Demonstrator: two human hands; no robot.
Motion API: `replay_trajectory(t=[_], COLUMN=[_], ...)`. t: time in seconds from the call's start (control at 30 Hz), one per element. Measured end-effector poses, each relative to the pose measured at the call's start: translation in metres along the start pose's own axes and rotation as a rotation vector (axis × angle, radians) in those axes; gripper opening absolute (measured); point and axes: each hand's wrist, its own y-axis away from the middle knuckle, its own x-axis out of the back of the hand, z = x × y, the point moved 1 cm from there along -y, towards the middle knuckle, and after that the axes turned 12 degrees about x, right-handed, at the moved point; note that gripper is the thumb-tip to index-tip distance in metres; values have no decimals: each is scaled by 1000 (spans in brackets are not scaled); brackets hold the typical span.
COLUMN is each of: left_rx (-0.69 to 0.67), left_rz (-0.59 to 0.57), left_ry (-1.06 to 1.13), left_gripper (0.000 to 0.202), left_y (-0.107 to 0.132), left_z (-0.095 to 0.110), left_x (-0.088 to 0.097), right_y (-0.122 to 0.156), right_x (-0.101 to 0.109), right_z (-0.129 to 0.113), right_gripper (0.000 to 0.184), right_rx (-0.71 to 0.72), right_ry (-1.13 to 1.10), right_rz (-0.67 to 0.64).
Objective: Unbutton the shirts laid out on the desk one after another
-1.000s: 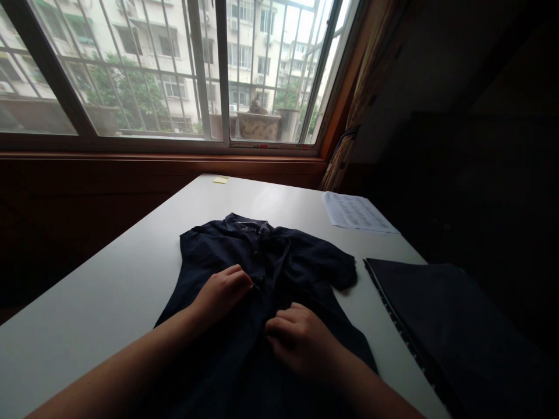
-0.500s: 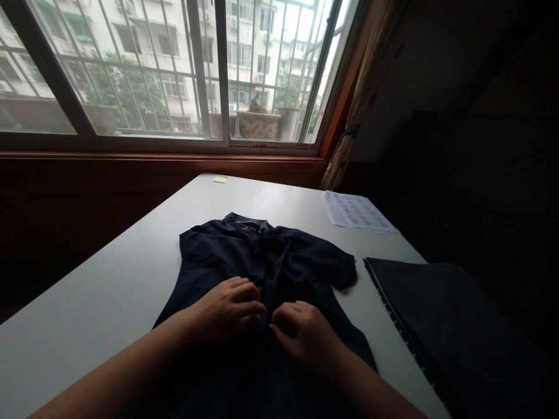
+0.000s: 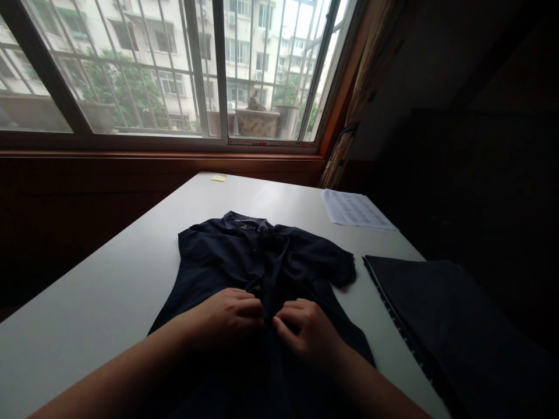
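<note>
A dark navy short-sleeved shirt [image 3: 218,256] lies spread out on the white table [image 3: 105,291], its collar toward the window. Down its middle runs the front opening, with small buttons visible below the collar. My left hand [image 3: 238,317] is closed on the left edge of the front opening, fingers curled into the cloth. Close beside it, my right hand [image 3: 303,326] pinches the other edge between thumb and fingers. Whether a button lies between the fingertips is hidden. The lower part of the shirt sits in deep shadow under my arms.
Another dark folded cloth [image 3: 445,314] with a marked edge lies at the table's right side. Printed paper sheets [image 3: 356,209] rest at the far right corner. A yellow sticky note [image 3: 219,178] is at the far left corner. Behind stands a barred window [image 3: 174,75] with a tied curtain [image 3: 345,145].
My left hand has moved slightly down and its fingers have curled closer together on the shirt front. My right hand stays nearly where it was.
</note>
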Motion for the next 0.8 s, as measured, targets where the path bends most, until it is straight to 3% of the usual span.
replay_trajectory(t=[0.33,0.57,0.7,0.8], left_rx=[28,53,42,55], left_rz=[21,89,98,90], left_ry=[46,56,29,37], left_gripper=[16,18,19,17], left_y=[3,1,0,-1], left_z=[-4,-4,-2,-2], left_x=[-1,-1,-2,-3], right_y=[3,3,2,1], right_x=[-6,6,8,5], right_z=[7,-8,-12,-10], right_gripper=[36,14,10,16], right_rx=[88,131,230,212], right_ry=[84,-87,-179,-123], right_rz=[4,188,113,19])
